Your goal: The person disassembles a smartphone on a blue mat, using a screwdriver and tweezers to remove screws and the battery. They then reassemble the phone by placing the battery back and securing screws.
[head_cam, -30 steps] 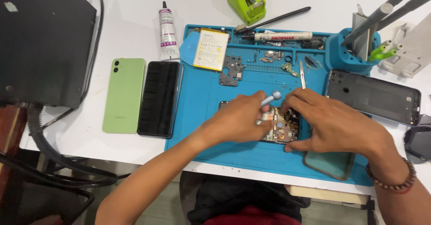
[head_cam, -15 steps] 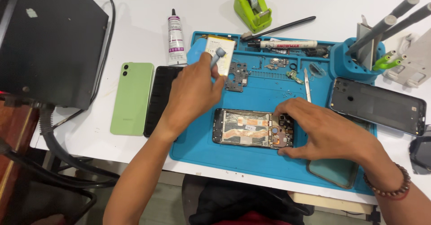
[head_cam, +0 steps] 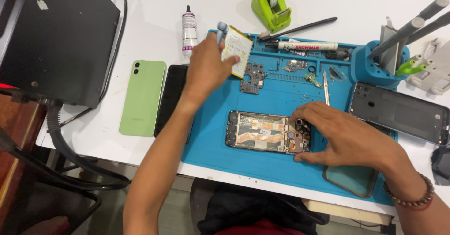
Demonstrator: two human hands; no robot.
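My left hand [head_cam: 206, 68] is stretched to the far left corner of the blue repair mat [head_cam: 211, 146]. Its fingers are closed around a small grey-tipped tool [head_cam: 221, 28], and its thumb lies on a white and yellow phone battery [head_cam: 238, 47]. An opened phone [head_cam: 260, 132] with exposed copper and circuit parts lies flat in the middle of the mat. My right hand [head_cam: 344, 136] grips the phone's right end, fingers on the far edge and thumb on the near edge.
A green phone back [head_cam: 143, 96] and a black screen panel [head_cam: 169, 94] lie left of the mat. A glue tube [head_cam: 189, 28], green tape dispenser [head_cam: 271, 5], white marker [head_cam: 307, 45], blue tool stand [head_cam: 375, 68] and black phone frame [head_cam: 398, 113] sit behind and right. A black box [head_cam: 56, 38] fills the far left.
My left hand left the opened phone and moved up and left with the tool to the battery. My right hand stayed on the phone's right end.
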